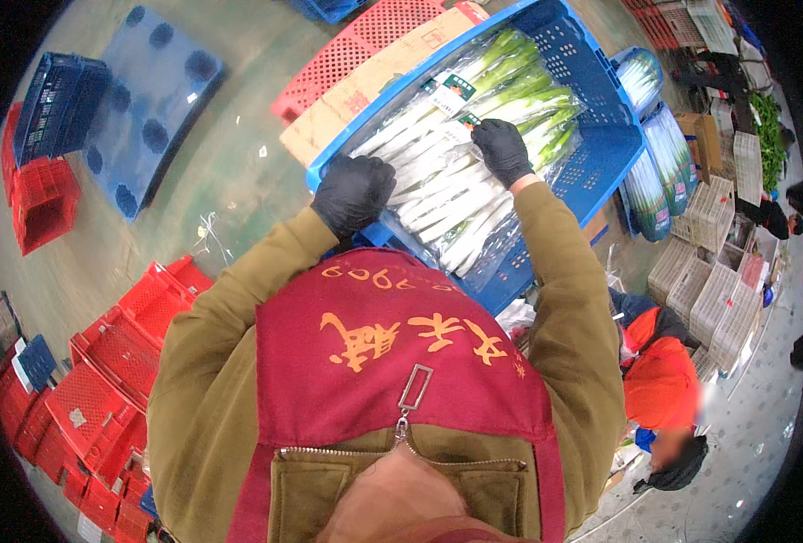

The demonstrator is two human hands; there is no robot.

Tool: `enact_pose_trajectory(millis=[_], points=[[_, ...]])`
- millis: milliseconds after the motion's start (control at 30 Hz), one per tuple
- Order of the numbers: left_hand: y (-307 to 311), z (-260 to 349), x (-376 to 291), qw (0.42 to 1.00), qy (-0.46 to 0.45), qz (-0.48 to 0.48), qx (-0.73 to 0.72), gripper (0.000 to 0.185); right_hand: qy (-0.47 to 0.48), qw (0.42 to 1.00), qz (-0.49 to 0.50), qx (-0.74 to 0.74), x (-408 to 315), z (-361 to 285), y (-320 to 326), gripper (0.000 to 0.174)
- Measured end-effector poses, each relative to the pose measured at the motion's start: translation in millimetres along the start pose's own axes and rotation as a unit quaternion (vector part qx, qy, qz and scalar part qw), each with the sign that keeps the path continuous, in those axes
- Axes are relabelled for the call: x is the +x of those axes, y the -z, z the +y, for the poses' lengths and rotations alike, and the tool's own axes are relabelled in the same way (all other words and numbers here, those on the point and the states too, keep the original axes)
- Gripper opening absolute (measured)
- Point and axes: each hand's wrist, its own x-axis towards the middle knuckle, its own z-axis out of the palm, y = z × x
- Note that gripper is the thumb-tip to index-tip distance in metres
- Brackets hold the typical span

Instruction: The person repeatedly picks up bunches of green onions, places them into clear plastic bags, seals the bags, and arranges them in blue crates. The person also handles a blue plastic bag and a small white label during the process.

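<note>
Before me a blue plastic crate point(581, 159) holds several clear plastic bags of leeks point(442, 197), white stems towards me and to the left, green ends towards the far right. Labels bearing writing point(450, 95) lie on the bags. My right hand point(503, 151), in a black glove, is curled over the middle of the bags and pinches clear plastic. At the crate's left end, my left hand point(355, 193), also black-gloved, is curled beside the white stem ends. Its fingertips are hidden, so whether it grips the rim or a bag is unclear.
Cardboard point(367, 75) and a red crate point(354, 58) lie beyond the blue crate. Bundles of bagged leeks point(666, 163) stand to the right. A person in orange point(661, 383) is at lower right. Red crates point(113, 360) and a blue pallet point(154, 102) are on the left.
</note>
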Motion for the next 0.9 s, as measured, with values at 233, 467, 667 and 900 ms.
enact_pose_trajectory(millis=[233, 467, 667, 900], points=[[-1.9, -1.3, -0.2, 1.000, 0.001, 0.003, 0.003, 0.010, -0.050, 0.992, -0.090, 0.072, 48.8, -2.4, 10.9, 0.025], [-1.9, -5.4, -0.2, 1.000, -0.022, 0.013, 0.005, 0.010, -0.048, 0.985, -0.167, -0.002, 66.4, -14.6, -26.3, 0.045], [-4.0, -6.3, 0.0, 1.000, -0.021, -0.007, 0.015, 0.012, -0.050, 0.981, -0.187, -0.002, 70.2, -20.9, -20.5, 0.038], [-6.1, -9.4, 0.5, 1.000, -0.022, -0.003, -0.010, 0.011, 0.053, 0.965, -0.255, 0.040, 107.4, -75.6, -67.7, 0.056]])
